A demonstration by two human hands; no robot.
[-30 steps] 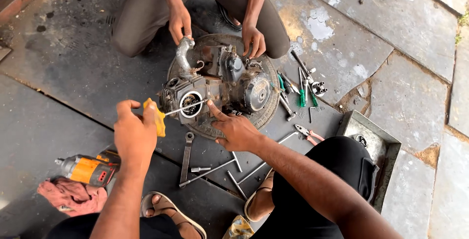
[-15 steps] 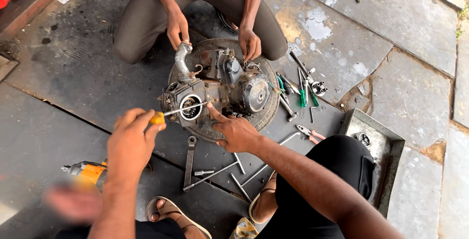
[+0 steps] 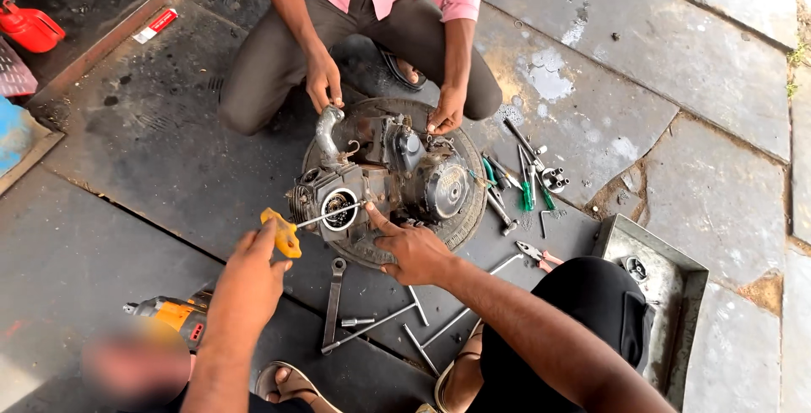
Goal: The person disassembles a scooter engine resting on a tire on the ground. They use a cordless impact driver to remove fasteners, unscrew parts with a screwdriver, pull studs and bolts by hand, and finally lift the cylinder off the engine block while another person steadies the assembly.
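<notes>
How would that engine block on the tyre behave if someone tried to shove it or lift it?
The engine block is probably heavy for its size: it looks like solid metal castings. It would likely resist a push, since it sits in a rubber tyre. It may be greasy, and two people's hands steady it, so it could rock.

Soft, even daylight fills the scene, with only faint shadows and no harsh glare on the stone floor (image 3: 701, 67). The centre is sharp, but a blurred pinkish patch (image 3: 139, 362) smears the corner at 7 o'clock.
</notes>
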